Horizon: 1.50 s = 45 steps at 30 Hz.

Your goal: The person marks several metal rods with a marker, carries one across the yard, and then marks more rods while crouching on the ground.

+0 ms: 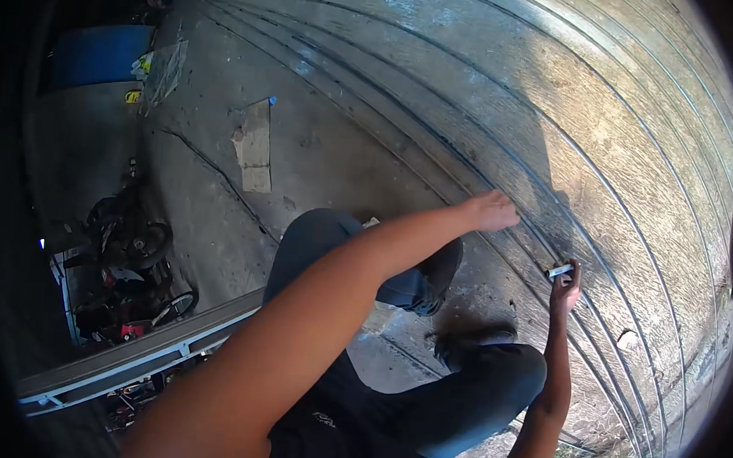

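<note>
Around a pale cylinder (560, 271), right hand (570, 291) in curled grip.

Room: between left hand (496, 212) and right hand (569, 291); obstacles: rods (446, 140) beneath; knees (525, 372) nearer

Rods (448, 140) are running along the ground (329, 156) from far left to near right. Cardboard (255, 153) is lying left of them, a motorbike (138, 246) standing farther left. The left hand (497, 213) is hanging over the rods; right of it, the right hand (571, 291) is holding a tube (560, 271).
</note>
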### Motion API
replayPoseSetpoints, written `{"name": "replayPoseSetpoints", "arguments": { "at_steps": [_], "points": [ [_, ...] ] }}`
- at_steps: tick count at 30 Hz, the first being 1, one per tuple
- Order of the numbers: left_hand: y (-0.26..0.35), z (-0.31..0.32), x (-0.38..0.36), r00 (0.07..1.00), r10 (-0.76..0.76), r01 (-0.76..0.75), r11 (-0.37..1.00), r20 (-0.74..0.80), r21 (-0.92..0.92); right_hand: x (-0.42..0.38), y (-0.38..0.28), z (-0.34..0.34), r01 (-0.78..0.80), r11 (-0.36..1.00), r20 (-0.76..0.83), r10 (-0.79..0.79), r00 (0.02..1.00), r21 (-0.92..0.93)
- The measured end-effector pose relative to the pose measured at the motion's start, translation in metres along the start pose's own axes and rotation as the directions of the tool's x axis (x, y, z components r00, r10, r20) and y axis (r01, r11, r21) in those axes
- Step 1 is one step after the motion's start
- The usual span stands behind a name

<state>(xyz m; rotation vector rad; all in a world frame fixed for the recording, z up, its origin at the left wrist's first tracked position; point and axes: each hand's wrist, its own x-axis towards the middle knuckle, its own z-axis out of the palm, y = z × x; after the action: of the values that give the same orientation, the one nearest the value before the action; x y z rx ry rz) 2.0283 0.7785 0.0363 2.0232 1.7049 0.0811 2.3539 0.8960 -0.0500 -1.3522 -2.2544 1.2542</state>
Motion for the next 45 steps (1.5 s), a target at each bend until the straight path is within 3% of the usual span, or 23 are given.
{"name": "replayPoseSetpoints", "arguments": {
  "at_steps": [1,2,4,7,9,10,11,12,14,16,17,19,20,23,25,26,28,35,37,38,39,42,45],
  "points": [
    [0.008,-0.024,-0.010,0.994,-0.074,0.079,0.995,0.082,-0.058,0.001,-0.012,-0.009,-0.017,0.999,-0.023,0.017,1.000,-0.030],
    [0.016,-0.073,-0.040,0.993,-0.090,0.096,0.993,0.077,-0.074,0.005,-0.049,-0.037,-0.142,0.987,0.090,0.149,0.985,-0.074],
    [0.030,-0.128,-0.087,0.943,-0.331,0.319,0.914,-0.007,-0.250,0.005,-0.114,-0.058,-0.120,0.957,0.094,0.149,0.984,-0.264],
    [0.028,-0.172,-0.166,0.859,-0.490,0.412,0.834,-0.148,-0.367,-0.007,-0.192,-0.077,0.036,0.987,0.131,-0.015,0.991,-0.158],
    [0.033,-0.204,-0.218,0.762,-0.639,0.558,0.729,-0.103,-0.397,-0.020,-0.270,-0.091,-0.019,0.992,0.202,0.044,0.978,-0.124],
    [0.038,-0.216,-0.244,0.726,-0.681,0.579,0.678,-0.092,-0.454,-0.027,-0.302,-0.096,-0.019,0.988,0.247,0.058,0.967,-0.156],
    [0.042,-0.222,-0.270,0.689,-0.721,0.597,0.623,-0.075,-0.506,-0.035,-0.316,-0.091,-0.090,0.996,0.268,0.095,0.959,-0.028],
    [0.051,-0.233,-0.294,0.652,-0.750,0.580,0.587,-0.110,-0.564,-0.039,-0.357,-0.096,-0.196,0.980,0.349,0.198,0.916,-0.041],
    [0.071,-0.258,-0.343,0.606,-0.781,0.546,0.547,-0.151,-0.635,-0.053,-0.408,-0.090,-0.091,0.994,0.377,0.065,0.924,0.053],
    [0.084,-0.288,-0.386,0.554,-0.832,0.586,0.421,-0.036,-0.693,-0.056,-0.474,-0.091,-0.156,0.986,0.465,0.167,0.869,-0.062],
    [0.089,-0.301,-0.407,0.558,-0.829,0.572,0.421,-0.043,-0.704,-0.055,-0.504,-0.088,-0.101,0.992,0.482,0.124,0.867,-0.072],
    [0.098,-0.324,-0.447,0.432,-0.896,0.660,0.237,0.101,-0.713,-0.050,-0.538,-0.069,0.034,0.998,0.490,-0.007,0.872,-0.048],
    [0.094,-0.330,-0.467,0.437,-0.894,0.651,0.239,0.098,-0.720,-0.042,-0.565,-0.062,0.045,0.998,0.494,-0.018,0.869,-0.042],
    [0.086,-0.349,-0.519,0.323,-0.945,0.635,0.179,0.048,-0.751,-0.014,-0.624,-0.025,0.087,0.996,0.460,-0.062,0.886,-0.032],
    [0.069,-0.376,-0.550,0.219,-0.975,0.668,0.119,0.040,-0.735,0.003,-0.690,-0.009,0.029,1.000,0.477,-0.020,0.878,-0.011],
    [0.057,-0.391,-0.563,0.227,-0.973,0.670,0.123,0.044,-0.732,0.011,-0.717,0.002,-0.028,0.999,0.488,0.016,0.873,0.018],
    [0.031,-0.420,-0.586,0.139,-0.988,0.657,0.046,0.061,-0.752,0.025,-0.742,0.027,-0.007,1.000,0.498,-0.005,0.867,0.023],
    [-0.116,-0.488,-0.659,0.261,-0.949,0.700,0.059,0.178,-0.711,0.052,-0.777,0.141,-0.107,0.994,0.480,0.085,0.873,0.018],
    [-0.161,-0.487,-0.679,0.253,-0.965,0.665,0.118,0.074,-0.737,0.056,-0.791,0.175,-0.170,0.985,0.468,0.158,0.870,-0.017],
    [-0.180,-0.486,-0.689,0.268,-0.958,0.670,0.108,0.104,-0.734,0.056,-0.797,0.188,-0.196,0.979,0.478,0.201,0.855,-0.061],
    [-0.199,-0.494,-0.696,0.272,-0.957,0.683,0.121,0.098,-0.720,0.057,-0.799,0.204,-0.090,0.989,0.465,0.134,0.875,-0.117],
    [-0.256,-0.528,-0.720,0.291,-0.946,0.710,0.115,0.141,-0.695,0.064,-0.818,0.255,-0.007,0.993,0.465,0.061,0.883,-0.118],
    [-0.308,-0.549,-0.735,0.292,-0.949,0.692,0.124,0.119,-0.711,0.075,-0.851,0.302,-0.074,0.988,0.446,0.128,0.886,-0.137]
  ]
}}
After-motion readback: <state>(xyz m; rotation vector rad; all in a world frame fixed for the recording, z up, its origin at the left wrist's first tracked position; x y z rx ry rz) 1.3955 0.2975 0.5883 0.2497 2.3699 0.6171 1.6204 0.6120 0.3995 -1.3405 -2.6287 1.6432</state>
